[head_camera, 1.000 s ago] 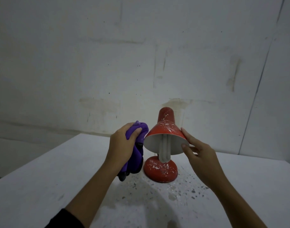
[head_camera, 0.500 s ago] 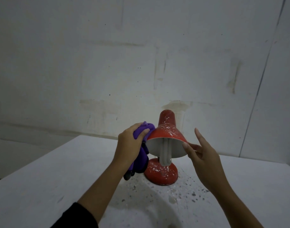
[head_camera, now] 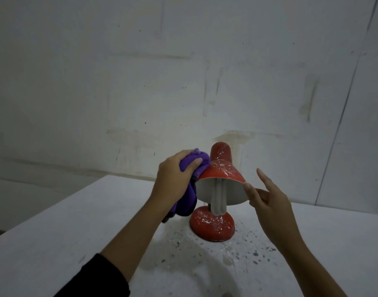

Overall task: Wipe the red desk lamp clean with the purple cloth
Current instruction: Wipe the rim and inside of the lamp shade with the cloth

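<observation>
Left hand: my left hand (head_camera: 173, 179) grips the bunched purple cloth (head_camera: 189, 189), thumb curled over the top, left of frame centre.
Change: a second ago the cloth hung short of the shade; now I see it pressed against the upper left flank of the red desk lamp (head_camera: 218, 189), up near the neck.
Right hand: my right hand (head_camera: 267, 200) has its fingers spread wide and holds nothing; one fingertip touches the shade's rim on the right, where half a second ago it seemed to pinch it.
Lamp: stands upright on the grey table (head_camera: 55, 232), centre right of frame, its red base and shade flecked white.
Meaning: I judge the wiping is only now beginning; speckles cover nearly everything.
Risk: with so light a brace, the shade may swing under pressure.
</observation>
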